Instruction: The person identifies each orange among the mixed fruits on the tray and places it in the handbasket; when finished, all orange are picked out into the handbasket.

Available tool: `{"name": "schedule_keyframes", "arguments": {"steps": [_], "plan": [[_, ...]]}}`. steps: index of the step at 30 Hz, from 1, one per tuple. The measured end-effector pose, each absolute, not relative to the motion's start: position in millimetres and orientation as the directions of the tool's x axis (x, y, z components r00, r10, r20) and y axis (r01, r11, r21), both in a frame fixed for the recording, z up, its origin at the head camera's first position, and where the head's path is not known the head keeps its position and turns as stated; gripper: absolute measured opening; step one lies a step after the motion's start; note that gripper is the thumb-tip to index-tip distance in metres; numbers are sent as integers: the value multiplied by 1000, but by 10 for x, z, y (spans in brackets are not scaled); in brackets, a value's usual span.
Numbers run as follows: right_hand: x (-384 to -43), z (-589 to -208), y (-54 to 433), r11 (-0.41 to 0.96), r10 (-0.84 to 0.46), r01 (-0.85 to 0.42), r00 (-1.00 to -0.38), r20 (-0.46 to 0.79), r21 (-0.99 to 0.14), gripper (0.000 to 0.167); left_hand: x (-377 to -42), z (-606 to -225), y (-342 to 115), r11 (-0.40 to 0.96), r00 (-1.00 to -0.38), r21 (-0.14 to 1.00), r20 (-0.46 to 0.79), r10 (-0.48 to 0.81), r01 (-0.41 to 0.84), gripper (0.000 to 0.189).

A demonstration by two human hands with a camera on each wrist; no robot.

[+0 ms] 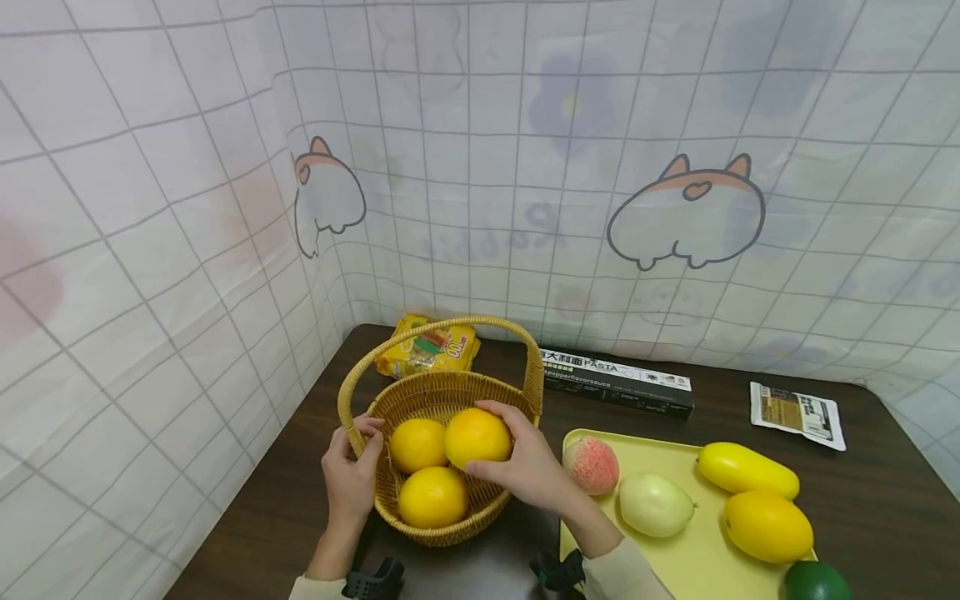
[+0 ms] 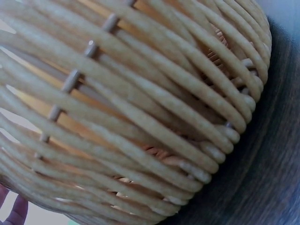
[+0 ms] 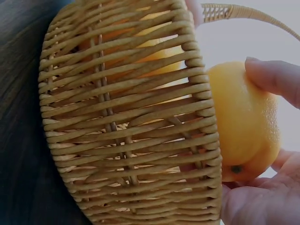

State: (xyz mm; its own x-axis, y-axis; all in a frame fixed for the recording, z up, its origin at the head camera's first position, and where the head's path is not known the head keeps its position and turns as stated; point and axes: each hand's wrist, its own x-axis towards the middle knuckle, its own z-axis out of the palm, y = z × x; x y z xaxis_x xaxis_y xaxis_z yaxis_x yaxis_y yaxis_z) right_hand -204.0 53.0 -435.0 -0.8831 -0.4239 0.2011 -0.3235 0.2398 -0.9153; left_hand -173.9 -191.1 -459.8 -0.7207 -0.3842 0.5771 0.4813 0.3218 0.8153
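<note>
A wicker basket [image 1: 457, 530] with a tall arched handle stands on the table, its weave filling most of both wrist views. My left hand [image 1: 351, 475] grips it at the left side, where the handle meets the rim. Between the thumb and fingers of my right hand [image 1: 534, 462] is an orange [image 1: 477, 435], at the basket's right inner side. The right wrist view shows this orange [image 3: 243, 122] standing above the rim. Two more oranges lie inside, one at the back left [image 1: 417, 446] and one at the front [image 1: 433, 498].
Right of the basket, a yellow tray [image 1: 682, 571] bears a peach [image 1: 591, 467], a pale green fruit [image 1: 656, 505], a yellow elongated fruit [image 1: 748, 471] and a mango-like fruit [image 1: 768, 527]. Behind are a yellow packet [image 1: 438, 350], a pasta box [image 1: 615, 382] and a pouch [image 1: 797, 414].
</note>
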Motion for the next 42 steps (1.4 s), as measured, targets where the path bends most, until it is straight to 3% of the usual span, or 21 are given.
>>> {"name": "schedule_keyframes", "arguments": {"steps": [13, 26, 35, 42], "plan": [[-2234, -4363, 365, 348, -427, -297, -894, 131, -889, 75, -1735, -4582, -1907, 325, -720, 817, 575, -389, 476, 6], [-2303, -4281, 427, 283, -532, -145, -846, -29, -948, 75, -1747, -4595, -1898, 327, -721, 815, 577, -384, 478, 5], [-2301, -4279, 429, 291, -523, -173, -852, -5, -941, 76, -1755, -4601, -1898, 327, -721, 812, 581, -377, 483, 5], [-2312, -4289, 411, 329, -578, -186, -815, -41, -926, 75, -1743, -4600, -1907, 320, -719, 814, 579, -385, 484, 4]]}}
